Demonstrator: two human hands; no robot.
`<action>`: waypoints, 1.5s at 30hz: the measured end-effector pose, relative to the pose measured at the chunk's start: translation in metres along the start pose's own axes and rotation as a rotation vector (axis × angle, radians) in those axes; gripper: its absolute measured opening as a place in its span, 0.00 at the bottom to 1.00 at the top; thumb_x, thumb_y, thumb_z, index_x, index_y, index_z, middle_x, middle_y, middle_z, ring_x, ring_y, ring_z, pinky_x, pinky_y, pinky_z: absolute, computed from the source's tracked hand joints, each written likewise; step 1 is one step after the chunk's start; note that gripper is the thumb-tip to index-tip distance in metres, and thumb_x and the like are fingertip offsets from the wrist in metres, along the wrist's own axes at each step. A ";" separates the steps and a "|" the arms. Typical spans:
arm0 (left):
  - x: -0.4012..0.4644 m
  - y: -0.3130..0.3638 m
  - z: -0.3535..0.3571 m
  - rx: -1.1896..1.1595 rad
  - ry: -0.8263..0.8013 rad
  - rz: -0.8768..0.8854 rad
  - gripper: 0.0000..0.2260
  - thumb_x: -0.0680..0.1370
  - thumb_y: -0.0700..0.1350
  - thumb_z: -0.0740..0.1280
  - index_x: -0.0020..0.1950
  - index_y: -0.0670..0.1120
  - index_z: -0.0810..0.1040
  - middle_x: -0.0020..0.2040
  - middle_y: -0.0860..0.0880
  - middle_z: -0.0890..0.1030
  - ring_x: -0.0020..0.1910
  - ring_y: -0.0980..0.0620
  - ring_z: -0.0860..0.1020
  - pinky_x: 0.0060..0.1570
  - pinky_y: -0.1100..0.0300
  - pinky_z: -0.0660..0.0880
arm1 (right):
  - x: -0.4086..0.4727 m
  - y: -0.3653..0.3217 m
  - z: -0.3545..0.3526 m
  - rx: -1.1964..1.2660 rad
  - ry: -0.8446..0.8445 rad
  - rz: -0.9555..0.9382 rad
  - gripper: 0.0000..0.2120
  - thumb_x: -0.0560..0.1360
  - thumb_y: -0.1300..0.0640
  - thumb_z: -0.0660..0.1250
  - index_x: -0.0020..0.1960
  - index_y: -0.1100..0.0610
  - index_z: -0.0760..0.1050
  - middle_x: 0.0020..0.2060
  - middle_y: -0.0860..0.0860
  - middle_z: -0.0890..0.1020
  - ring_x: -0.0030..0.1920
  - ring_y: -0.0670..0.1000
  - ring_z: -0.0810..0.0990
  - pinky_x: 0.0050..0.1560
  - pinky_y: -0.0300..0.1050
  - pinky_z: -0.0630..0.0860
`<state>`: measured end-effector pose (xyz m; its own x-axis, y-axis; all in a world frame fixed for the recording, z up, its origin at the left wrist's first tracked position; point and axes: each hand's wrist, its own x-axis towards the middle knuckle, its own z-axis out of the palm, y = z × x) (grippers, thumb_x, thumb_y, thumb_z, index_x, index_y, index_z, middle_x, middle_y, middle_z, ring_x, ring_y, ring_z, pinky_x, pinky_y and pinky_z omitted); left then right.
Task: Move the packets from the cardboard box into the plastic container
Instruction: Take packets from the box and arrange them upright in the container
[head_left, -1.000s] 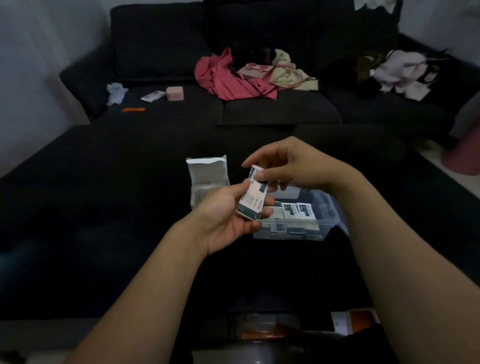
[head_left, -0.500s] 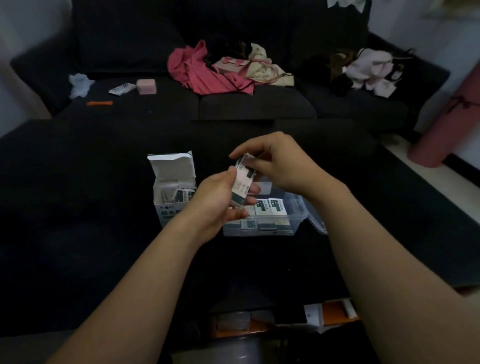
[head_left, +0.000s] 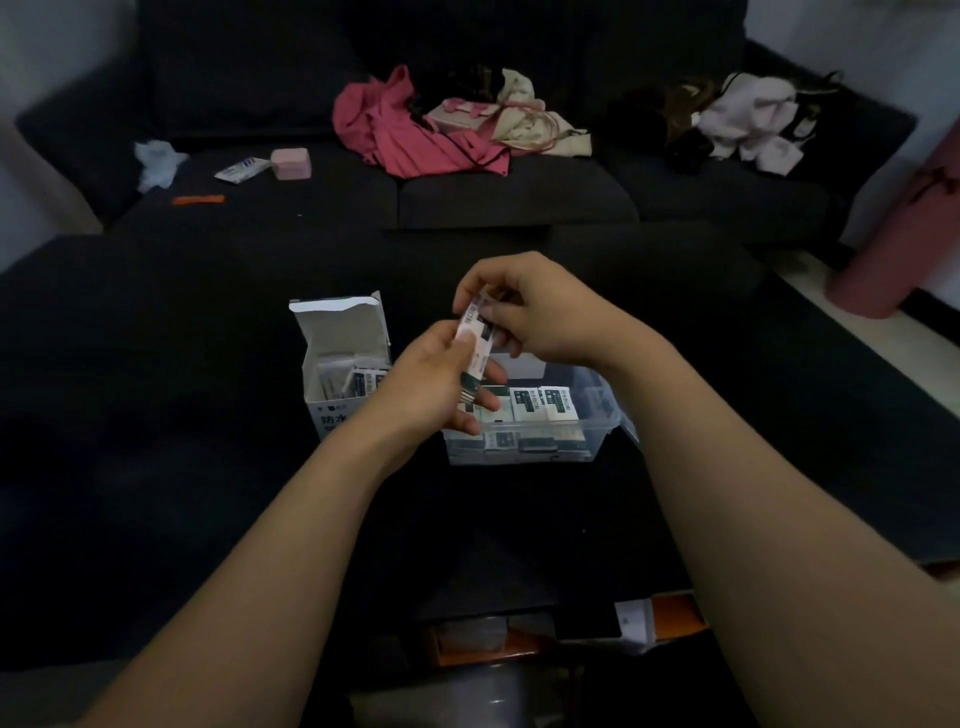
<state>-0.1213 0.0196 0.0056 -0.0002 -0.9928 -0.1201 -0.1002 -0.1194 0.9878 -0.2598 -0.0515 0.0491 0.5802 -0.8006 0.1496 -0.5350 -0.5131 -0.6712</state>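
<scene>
A white cardboard box with its lid flap up stands on the dark surface and holds several packets. To its right sits a clear plastic container with rows of white and dark green packets inside. My left hand grips a small stack of packets above the container's left end. My right hand pinches the top of that stack from above.
A dark sofa at the back carries a red garment, beige and pale clothes, a pink block, a tube and an orange stick. A pink cylinder stands at the right. Orange-edged items lie low near the front.
Both hands stay together on the packet stack, which has turned more edge-on. The view shifted, bringing the inside of the cardboard box into sight.
</scene>
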 end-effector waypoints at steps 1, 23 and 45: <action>-0.001 0.000 -0.001 0.018 -0.034 -0.006 0.12 0.87 0.46 0.53 0.65 0.47 0.73 0.46 0.46 0.83 0.36 0.54 0.81 0.29 0.60 0.76 | -0.001 0.000 -0.002 -0.006 -0.016 0.007 0.10 0.81 0.65 0.62 0.54 0.55 0.80 0.42 0.50 0.82 0.37 0.47 0.81 0.36 0.38 0.80; -0.003 -0.004 -0.013 0.050 -0.140 -0.079 0.26 0.82 0.28 0.56 0.75 0.50 0.64 0.53 0.44 0.76 0.45 0.52 0.78 0.38 0.63 0.77 | 0.007 -0.007 0.013 -0.134 -0.040 -0.035 0.15 0.82 0.64 0.60 0.60 0.51 0.80 0.46 0.40 0.77 0.43 0.36 0.76 0.42 0.30 0.71; -0.012 -0.018 -0.023 0.814 0.032 0.297 0.14 0.78 0.43 0.69 0.63 0.51 0.78 0.50 0.56 0.80 0.37 0.59 0.75 0.42 0.61 0.72 | 0.010 0.034 0.017 -0.196 -0.332 0.301 0.12 0.81 0.64 0.62 0.46 0.49 0.77 0.44 0.50 0.79 0.41 0.47 0.78 0.39 0.41 0.73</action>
<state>-0.0965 0.0334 -0.0083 -0.1127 -0.9828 0.1465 -0.7812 0.1788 0.5982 -0.2618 -0.0711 0.0155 0.5294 -0.7970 -0.2907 -0.7959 -0.3481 -0.4953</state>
